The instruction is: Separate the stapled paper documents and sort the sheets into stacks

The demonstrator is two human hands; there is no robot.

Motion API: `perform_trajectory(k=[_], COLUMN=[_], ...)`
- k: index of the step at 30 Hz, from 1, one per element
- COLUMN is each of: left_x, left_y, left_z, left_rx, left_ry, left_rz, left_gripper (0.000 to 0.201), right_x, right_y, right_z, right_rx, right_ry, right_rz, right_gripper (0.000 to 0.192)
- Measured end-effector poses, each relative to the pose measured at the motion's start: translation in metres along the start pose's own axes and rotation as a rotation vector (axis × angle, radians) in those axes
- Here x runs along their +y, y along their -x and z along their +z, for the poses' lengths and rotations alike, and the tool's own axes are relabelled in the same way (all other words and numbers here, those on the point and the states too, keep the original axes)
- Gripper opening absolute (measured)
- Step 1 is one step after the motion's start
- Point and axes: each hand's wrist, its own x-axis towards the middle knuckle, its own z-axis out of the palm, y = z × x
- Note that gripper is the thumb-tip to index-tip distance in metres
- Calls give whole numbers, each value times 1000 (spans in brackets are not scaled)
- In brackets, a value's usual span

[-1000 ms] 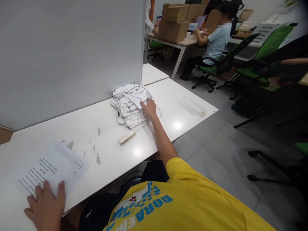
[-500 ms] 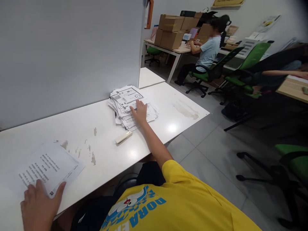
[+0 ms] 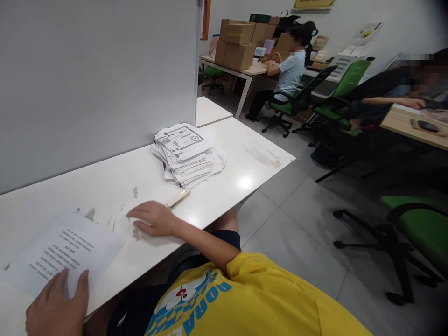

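Printed sheet [image 3: 66, 252] lies flat near the front left edge of the white table [image 3: 115, 186], its lines of text facing up, with the left hand [image 3: 58, 305] pressing on its near corner, thumb on the paper and fingers spread loosely, holding nothing else. Right hand [image 3: 154, 218] hovers low over the bare tabletop just right of the sheet, palm down, fingers relaxed and slightly curled, empty, with its fingertips close to some scuffed, chipped patches in the table surface; whether it touches the table cannot be told. A small cream-coloured stapler [image 3: 178, 199] lies just beyond the right hand, near the wrist side, pointing toward the far corner. Behind the stapler sits an untidy stack of printed papers [image 3: 185, 154], fanned and uneven, set close to the grey partition [image 3: 98, 79] that runs along the back of the table. The person wears a yellow shirt [image 3: 252, 303] with blue lettering. Across the room, another person in a light blue top sits on a green chair [image 3: 297, 100] at a table loaded with cardboard boxes [image 3: 238, 42], and a further person's arm rests on a wooden table [image 3: 402, 121] at the right.
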Motion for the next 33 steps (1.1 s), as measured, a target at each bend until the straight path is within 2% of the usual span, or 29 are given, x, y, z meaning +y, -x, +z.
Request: perform_trajectory(k=[3, 7, 10, 13, 16, 20, 23, 25, 26, 28, 30, 33], left_x=[-3, 1, -1, -4, 1, 16, 18, 13, 11, 8, 9, 12], left_y=[5, 2, -4, -10, -12, -5, 7, 15, 19, 25, 29, 33], left_z=[0, -2, -3, -4, 0, 12, 19, 21, 21, 21, 21, 21], left_rx=[120, 77, -37, -112, -119, -81, -122, -132, -126, -129, -125, -117], left_ry=[-16, -40, -108, -68, -1, 33, 153, 200, 217, 199, 159, 96], left_rz=[122, 99, -16, -225, -296, -150, 18, 92, 108, 118, 121, 170], left_gripper=[67, 85, 97, 84, 75, 82, 71, 65, 62, 58, 55, 54], right_x=[-26, -44, -47, -46, -41, -27, -16, -10, -8, -8, -10, -15], right_y=[-2, 1, 6, 8, 6, 7, 15, 20, 22, 26, 32, 37], right_z=[26, 45, 48, 44, 41, 50, 63, 68, 69, 68, 63, 56], right_rx=[-75, -88, -71, -20, 50, 72, 8, 32, 103, 139, 158, 180], right_ry=[-54, -85, -122, -163, -216, -353, -521, -701, -777, -865, -885, -858], right_rz=[46, 109, 168, 238, 318, 410, 489, 654, 769, 854, 873, 882], right_gripper=[36, 39, 37, 34, 29, 42, 62, 73, 77, 87, 86, 74])
